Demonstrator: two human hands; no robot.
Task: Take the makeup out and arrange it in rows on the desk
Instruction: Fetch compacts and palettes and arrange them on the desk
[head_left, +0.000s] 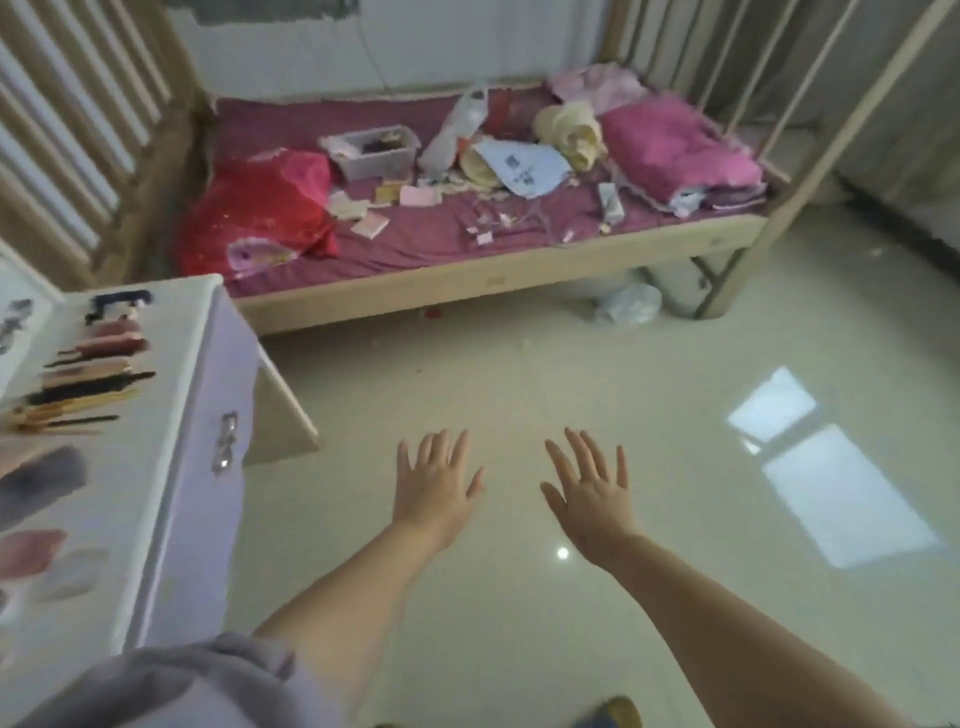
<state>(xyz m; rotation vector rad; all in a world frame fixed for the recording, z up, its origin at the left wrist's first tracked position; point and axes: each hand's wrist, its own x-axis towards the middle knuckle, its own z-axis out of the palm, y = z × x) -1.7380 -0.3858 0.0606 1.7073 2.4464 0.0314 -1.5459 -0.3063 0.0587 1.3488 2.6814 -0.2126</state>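
Both hands are held out flat over the floor (571, 364), fingers spread and holding nothing: the left hand (434, 491) and right hand (592, 499) are side by side, apart, well right of the desk (171, 415). The makeup (88, 364) lies on the desk at the left, in a row of slim sticks and tubes, with blurred pieces nearer. Far across the floor, a bed (467, 234) holds a clear box (376, 150), red bag (265, 208) and scattered small items.
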